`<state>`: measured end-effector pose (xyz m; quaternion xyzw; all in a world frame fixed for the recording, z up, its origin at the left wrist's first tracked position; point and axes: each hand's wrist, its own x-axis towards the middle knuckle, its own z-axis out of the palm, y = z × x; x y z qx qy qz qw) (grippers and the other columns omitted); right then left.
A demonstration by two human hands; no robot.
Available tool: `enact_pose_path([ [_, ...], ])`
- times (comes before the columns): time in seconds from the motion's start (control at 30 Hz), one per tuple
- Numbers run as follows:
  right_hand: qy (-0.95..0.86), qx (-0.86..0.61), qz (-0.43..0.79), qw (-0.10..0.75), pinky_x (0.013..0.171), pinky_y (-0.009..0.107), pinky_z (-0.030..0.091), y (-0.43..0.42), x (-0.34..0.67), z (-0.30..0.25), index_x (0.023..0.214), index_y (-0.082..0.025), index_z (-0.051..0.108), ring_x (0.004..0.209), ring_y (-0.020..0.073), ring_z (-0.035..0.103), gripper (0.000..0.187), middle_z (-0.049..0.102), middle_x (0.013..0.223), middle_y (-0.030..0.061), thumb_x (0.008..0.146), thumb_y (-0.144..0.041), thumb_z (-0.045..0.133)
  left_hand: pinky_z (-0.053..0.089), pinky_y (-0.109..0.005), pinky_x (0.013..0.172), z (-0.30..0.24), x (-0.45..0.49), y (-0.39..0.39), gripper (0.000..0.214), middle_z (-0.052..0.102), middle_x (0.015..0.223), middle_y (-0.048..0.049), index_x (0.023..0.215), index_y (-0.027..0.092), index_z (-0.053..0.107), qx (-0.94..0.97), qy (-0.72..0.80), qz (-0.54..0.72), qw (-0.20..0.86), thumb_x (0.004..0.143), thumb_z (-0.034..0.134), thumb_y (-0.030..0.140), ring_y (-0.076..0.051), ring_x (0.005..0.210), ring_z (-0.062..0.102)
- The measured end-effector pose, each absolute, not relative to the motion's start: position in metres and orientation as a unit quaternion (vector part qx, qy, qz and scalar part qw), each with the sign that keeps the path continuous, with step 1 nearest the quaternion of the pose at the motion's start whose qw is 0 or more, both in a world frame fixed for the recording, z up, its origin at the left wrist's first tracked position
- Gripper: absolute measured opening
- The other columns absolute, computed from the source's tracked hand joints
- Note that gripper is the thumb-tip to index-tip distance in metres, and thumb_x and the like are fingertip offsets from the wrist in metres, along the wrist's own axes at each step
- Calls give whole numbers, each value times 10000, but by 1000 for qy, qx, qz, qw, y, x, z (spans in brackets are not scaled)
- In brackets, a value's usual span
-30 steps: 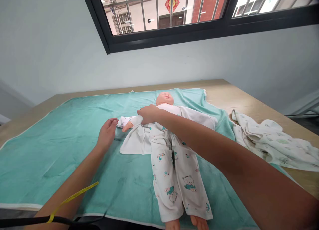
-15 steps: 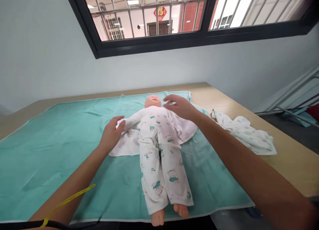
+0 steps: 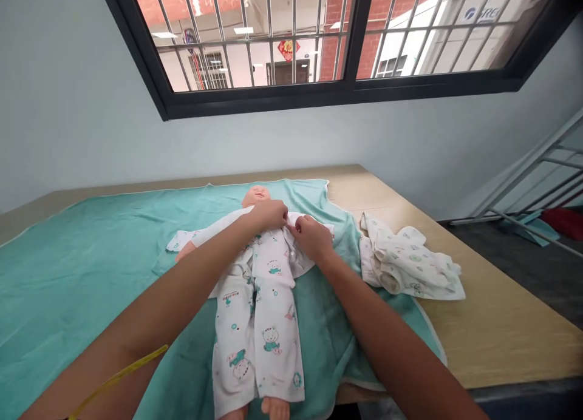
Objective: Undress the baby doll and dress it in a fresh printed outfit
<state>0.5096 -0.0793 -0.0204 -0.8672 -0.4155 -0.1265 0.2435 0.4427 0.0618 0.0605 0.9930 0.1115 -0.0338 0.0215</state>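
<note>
A plain indoor room; whether home or training room cannot be told. At twelve o'clock, a wide black-framed glass window [image 3: 255, 100] with silvery metal bars [image 3: 294, 13] faces a red-brick wall [image 3: 334, 50]. Around it spreads a smooth pale-grey wall [image 3: 68, 104]. From eight to four o'clock, a teal cloth blanket [image 3: 91, 274] partly covers a pale wood-grain table [image 3: 492, 323], bearing a pink-headed baby doll [image 3: 256, 194]. At three o'clock stands a grey tubular metal frame [image 3: 523, 180].

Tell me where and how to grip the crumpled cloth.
Probably pinch the crumpled cloth by its heaped middle folds, coming from above and its left, where the right hand is: the folds stand up, giving slack to grip, while the right end lies flatter on the wooden table.
</note>
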Motion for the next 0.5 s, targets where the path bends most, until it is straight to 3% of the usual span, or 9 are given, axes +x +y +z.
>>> enact_pose_path([
  [0.23,-312,-823,-168,443,592,280,281,-120,545,-27,651,-212,462,596,142,447,340,516,620,-17,938,-393,486,490,-294,739,50,441,60,329,679,1200,-53,1116,272,664,996,72,-45,-29,832,502,307,-230,980,658],
  [0.37,-340,-817,-153,440,610,279,309,-141,540,-39,666,-212,501,603,149,462,322,525,624,-15,924,-406,496,489,-350,818,42,440,63,324,672,1194,-84,1095,247,657,997,69,-28,-37,899,402,293,-251,1027,647],
  [0.5,-327,-832,-119,432,619,284,330,-143,540,-37,700,-217,559,623,163,501,295,579,649,-7,905,-422,509,493,-352,787,37,442,62,283,691,1112,-122,1024,188,653,995,100,-14,-26,880,414,235,-254,948,669],
])
